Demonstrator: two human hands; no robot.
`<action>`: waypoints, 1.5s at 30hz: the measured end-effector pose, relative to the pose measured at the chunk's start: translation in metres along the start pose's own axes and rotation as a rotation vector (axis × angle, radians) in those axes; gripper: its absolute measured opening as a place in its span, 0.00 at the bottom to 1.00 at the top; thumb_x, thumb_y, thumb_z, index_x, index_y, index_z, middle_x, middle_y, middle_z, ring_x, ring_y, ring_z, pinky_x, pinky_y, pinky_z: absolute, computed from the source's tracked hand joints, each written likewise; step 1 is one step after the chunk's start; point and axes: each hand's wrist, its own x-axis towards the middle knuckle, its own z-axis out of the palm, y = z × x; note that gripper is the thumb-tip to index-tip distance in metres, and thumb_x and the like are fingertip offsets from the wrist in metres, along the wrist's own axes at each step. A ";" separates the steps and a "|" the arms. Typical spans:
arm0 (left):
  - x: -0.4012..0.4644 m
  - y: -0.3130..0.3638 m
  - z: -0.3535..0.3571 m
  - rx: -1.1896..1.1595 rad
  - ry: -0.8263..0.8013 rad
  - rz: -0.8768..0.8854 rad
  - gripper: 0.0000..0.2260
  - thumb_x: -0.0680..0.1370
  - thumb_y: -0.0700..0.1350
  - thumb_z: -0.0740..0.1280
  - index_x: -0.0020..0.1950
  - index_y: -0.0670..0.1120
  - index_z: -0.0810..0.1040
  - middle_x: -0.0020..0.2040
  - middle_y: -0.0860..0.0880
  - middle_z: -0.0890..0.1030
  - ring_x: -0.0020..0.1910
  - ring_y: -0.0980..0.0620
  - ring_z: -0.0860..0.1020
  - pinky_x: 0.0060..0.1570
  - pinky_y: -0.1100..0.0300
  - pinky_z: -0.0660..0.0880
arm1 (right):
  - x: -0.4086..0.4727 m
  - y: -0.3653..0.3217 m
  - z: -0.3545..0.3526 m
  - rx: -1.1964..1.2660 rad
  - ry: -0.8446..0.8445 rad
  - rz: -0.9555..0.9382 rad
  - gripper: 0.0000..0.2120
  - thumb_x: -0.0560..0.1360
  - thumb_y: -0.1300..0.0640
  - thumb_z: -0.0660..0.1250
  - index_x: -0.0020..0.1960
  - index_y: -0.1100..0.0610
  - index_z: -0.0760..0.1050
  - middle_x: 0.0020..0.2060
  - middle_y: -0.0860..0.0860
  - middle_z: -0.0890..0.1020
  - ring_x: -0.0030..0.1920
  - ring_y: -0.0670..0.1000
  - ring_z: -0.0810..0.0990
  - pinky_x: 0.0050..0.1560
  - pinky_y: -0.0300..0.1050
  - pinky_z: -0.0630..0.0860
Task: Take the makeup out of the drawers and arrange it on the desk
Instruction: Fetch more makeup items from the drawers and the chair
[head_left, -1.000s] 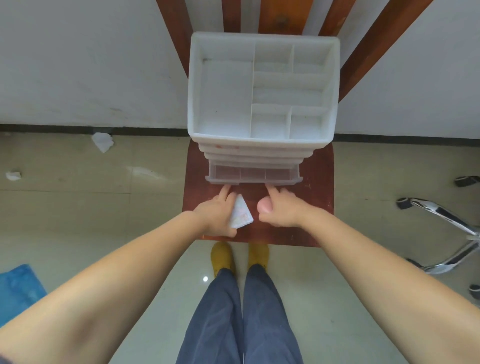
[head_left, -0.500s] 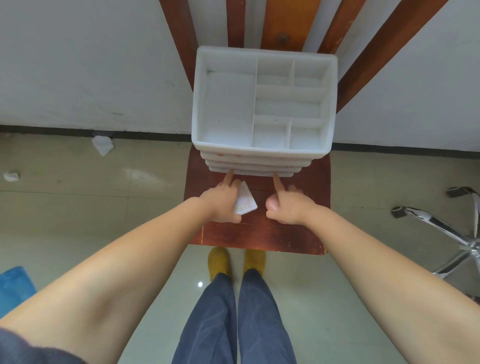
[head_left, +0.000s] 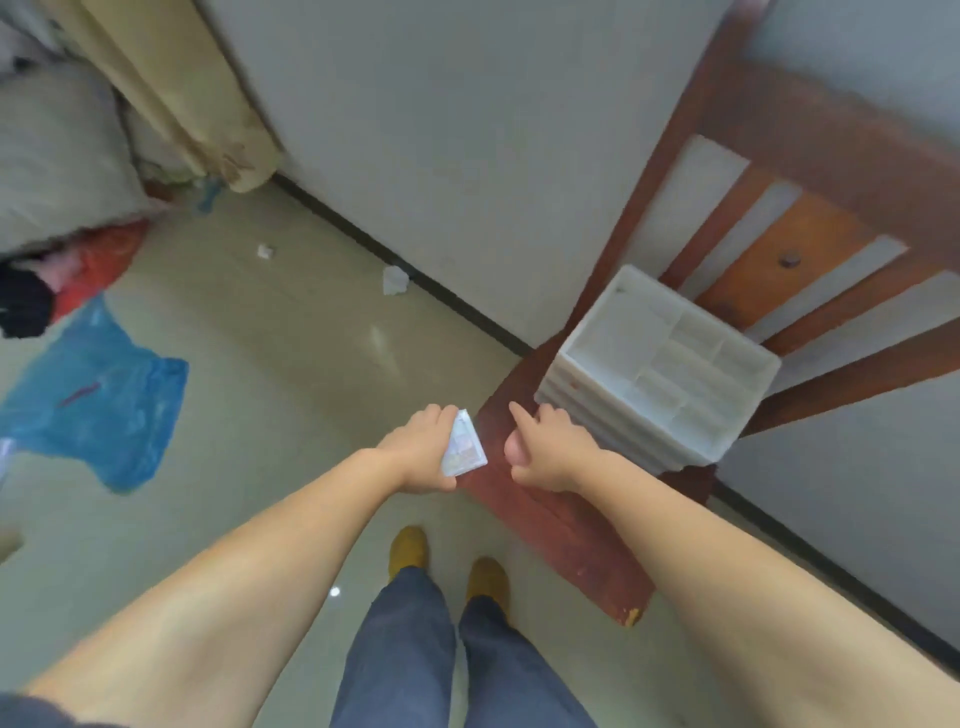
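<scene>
The left hand (head_left: 421, 451) grips a small flat clear packet (head_left: 464, 451). The right hand (head_left: 545, 449) is curled with one finger pointing, holding nothing, just beside the white plastic drawer box (head_left: 655, 370) on the red wooden chair (head_left: 561, 525). Hold the packet tight and carry it flat to the tabletop.

A small, flat, clear plastic makeup case (head_left: 464, 451) with a pale pinkish, patterned inside is held tilted on edge, just off the front left corner of the chair seat. A white plastic drawer organizer (head_left: 655, 370) stands upright on the seat, its open top split into several compartments, its stacked drawers all pushed in flush.
</scene>
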 end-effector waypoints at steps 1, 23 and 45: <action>-0.020 -0.008 -0.003 -0.032 0.032 -0.046 0.32 0.68 0.50 0.69 0.67 0.46 0.59 0.56 0.47 0.65 0.58 0.46 0.67 0.46 0.54 0.70 | -0.002 -0.016 -0.009 -0.052 0.019 -0.052 0.41 0.71 0.46 0.64 0.77 0.52 0.46 0.65 0.59 0.66 0.65 0.60 0.65 0.58 0.54 0.71; -0.625 -0.099 0.279 -0.781 0.624 -1.312 0.37 0.68 0.48 0.68 0.73 0.48 0.53 0.65 0.49 0.63 0.67 0.48 0.63 0.51 0.57 0.69 | -0.246 -0.530 0.207 -1.002 -0.088 -1.343 0.30 0.73 0.49 0.63 0.70 0.60 0.60 0.64 0.56 0.66 0.67 0.58 0.64 0.62 0.52 0.69; -1.032 -0.183 0.495 -0.822 0.782 -1.957 0.32 0.67 0.48 0.69 0.67 0.42 0.61 0.58 0.44 0.70 0.57 0.44 0.72 0.53 0.57 0.69 | -0.546 -0.922 0.519 -1.240 -0.102 -2.225 0.34 0.71 0.46 0.66 0.71 0.58 0.58 0.66 0.55 0.66 0.66 0.57 0.65 0.60 0.51 0.70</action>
